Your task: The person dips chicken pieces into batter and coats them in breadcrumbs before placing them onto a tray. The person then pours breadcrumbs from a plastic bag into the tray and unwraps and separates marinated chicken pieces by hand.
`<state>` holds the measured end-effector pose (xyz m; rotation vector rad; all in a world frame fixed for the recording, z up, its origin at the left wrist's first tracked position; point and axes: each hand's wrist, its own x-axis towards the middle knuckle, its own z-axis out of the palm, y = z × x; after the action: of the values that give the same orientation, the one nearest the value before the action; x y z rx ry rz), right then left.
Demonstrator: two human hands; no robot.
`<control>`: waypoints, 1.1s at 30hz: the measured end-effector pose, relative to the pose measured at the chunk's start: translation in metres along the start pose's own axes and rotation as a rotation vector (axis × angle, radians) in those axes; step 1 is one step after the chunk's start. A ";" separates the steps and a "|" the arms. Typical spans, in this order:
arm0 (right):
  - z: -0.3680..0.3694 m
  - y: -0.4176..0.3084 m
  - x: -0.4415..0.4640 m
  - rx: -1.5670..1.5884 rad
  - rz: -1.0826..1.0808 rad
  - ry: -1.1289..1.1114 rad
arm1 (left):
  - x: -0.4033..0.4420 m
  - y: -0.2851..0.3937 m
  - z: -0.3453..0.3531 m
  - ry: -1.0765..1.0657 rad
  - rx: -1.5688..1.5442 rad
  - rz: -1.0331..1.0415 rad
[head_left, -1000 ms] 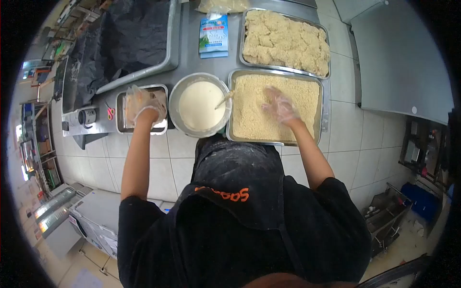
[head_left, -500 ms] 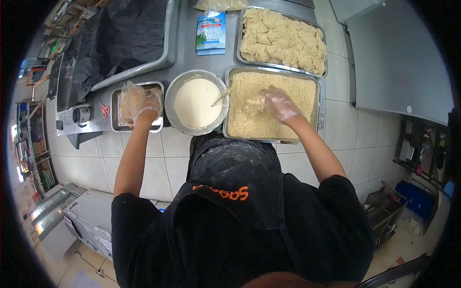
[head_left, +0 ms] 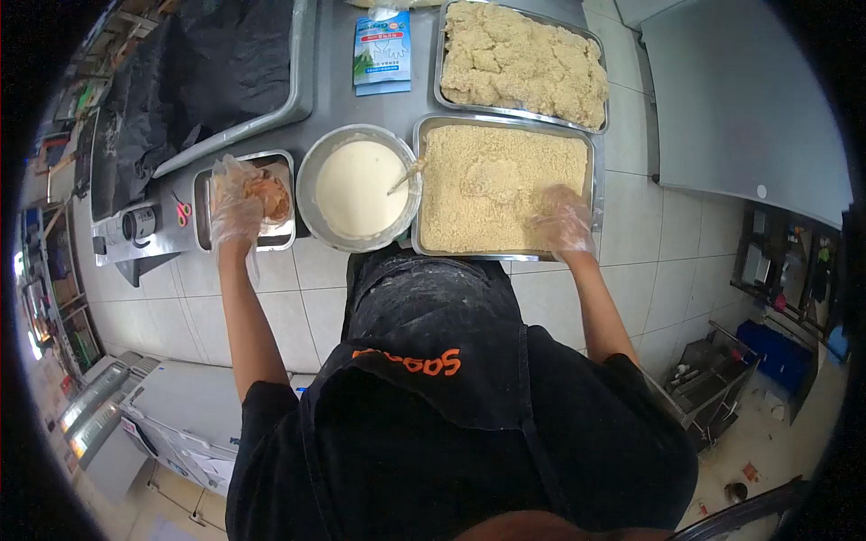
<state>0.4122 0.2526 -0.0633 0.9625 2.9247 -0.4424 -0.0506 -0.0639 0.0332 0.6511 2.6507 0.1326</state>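
My left hand, in a clear plastic glove, is at the small metal tray, its fingers closed around the edge of an orange-brown piece of meat. The glove partly hides the grip. My right hand, also gloved and dusted with crumbs, rests with loosely spread fingers at the right side of the pale crumbs. They fill a large metal tray. A low rounded shape lies under crumbs near their middle. Between my hands stands a bowl of creamy white batter, with a crusted utensil handle at its right rim.
Behind the crumbs, another metal tray holds lumpy coated pieces. A blue-and-white packet lies behind the bowl. Black sheeting covers a big tub at left. Pink scissors and a dark cup sit near the left edge.
My right hand has moved right and towards me, away from the middle of the crumbs. My left hand has shifted on its tray, and the orange-brown piece shows more clearly.
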 end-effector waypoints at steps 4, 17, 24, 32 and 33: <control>-0.003 -0.052 0.020 0.006 0.585 -0.056 | -0.003 -0.018 0.006 -0.067 -0.618 -0.013; -0.008 -0.098 0.092 0.452 0.262 -0.415 | -0.052 0.028 0.000 -0.063 -1.235 -0.133; 0.025 -0.111 0.086 -0.073 -0.025 -0.241 | -0.069 0.055 0.008 -0.201 -1.051 0.046; 0.035 -0.078 0.075 -0.067 0.020 -0.182 | -0.057 0.068 0.041 -0.178 -0.723 0.107; 0.036 -0.076 0.073 -0.049 0.009 -0.156 | -0.057 0.071 0.042 -0.180 -0.742 0.132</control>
<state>0.3064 0.2262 -0.0865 0.8920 2.7771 -0.4229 0.0427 -0.0277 0.0289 0.5378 2.1459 0.9839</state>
